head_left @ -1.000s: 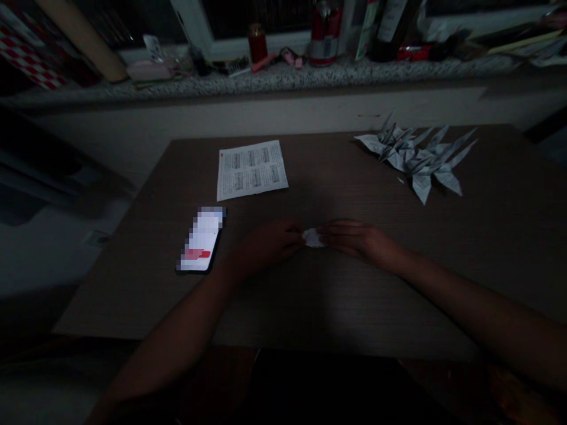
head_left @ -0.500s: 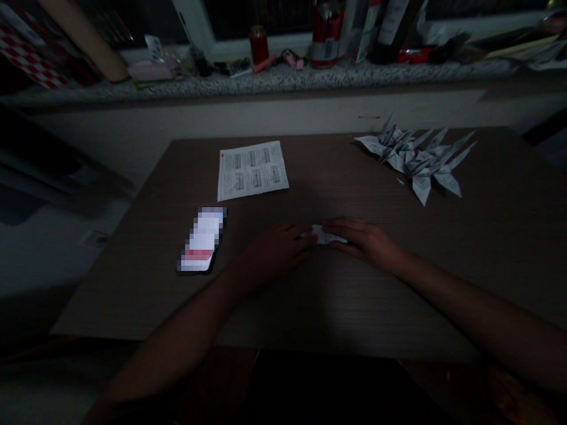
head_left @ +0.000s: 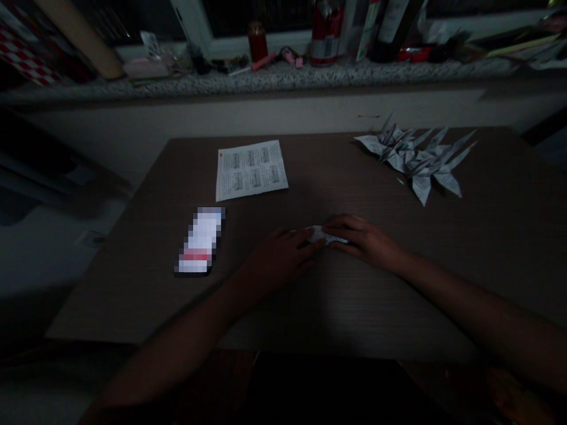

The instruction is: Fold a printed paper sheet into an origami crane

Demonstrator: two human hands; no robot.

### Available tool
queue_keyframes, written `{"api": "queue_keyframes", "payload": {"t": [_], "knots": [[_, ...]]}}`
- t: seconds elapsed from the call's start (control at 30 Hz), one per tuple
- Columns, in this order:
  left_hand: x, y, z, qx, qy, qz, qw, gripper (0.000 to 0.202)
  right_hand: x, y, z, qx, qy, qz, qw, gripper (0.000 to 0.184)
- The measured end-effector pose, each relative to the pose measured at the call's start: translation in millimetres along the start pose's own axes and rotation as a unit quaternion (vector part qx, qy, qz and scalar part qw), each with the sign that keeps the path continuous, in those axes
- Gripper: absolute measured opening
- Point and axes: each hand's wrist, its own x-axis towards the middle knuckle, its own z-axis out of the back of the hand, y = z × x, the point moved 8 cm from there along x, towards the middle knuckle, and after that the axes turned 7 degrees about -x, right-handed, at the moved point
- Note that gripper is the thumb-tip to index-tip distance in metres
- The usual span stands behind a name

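A small folded piece of printed paper [head_left: 325, 235] lies on the dark wooden table [head_left: 310, 301], near its middle. My left hand [head_left: 283, 257] rests on the table with its fingertips pressed on the paper's left end. My right hand [head_left: 365, 241] lies over the paper's right side, fingers together, pinning it flat. The light is dim and most of the paper is hidden under my fingers.
A lit phone [head_left: 200, 239] lies to the left of my hands. A flat printed sheet [head_left: 250, 169] sits behind it. Several folded paper cranes [head_left: 419, 158] are heaped at the far right. A cluttered stone ledge [head_left: 283, 74] with a red can [head_left: 324, 32] runs behind the table.
The paper has spread from a small white lump into a flatter, longer shape. My left hand has slid a little to the right and my right hand now covers more of the paper.
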Motion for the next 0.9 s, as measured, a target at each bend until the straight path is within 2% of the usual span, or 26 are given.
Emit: {"api": "queue_keyframes", "payload": {"t": [0.13,0.33,0.63,0.9], "knots": [[1.4,-3.7,-0.5,0.015,0.006,0.012,1.0,0.048,-0.1,-0.7,-1.6,-0.004,0.006,0.001,1.0,0.035],[3.4,-10.0,-1.8,0.011,-0.003,-0.006,1.0,0.047,-3.0,0.8,-4.5,-0.041,0.013,0.013,0.999,0.037],[4.2,-6.6,1.7,0.002,-0.009,-0.004,1.0,0.049,-2.4,0.0,-2.5,-0.043,0.017,0.012,0.999,0.034],[3.7,-3.0,-4.0,0.006,0.0,0.012,1.0,0.048,-1.9,1.4,-6.2,-0.082,0.021,0.018,0.996,0.035]]}}
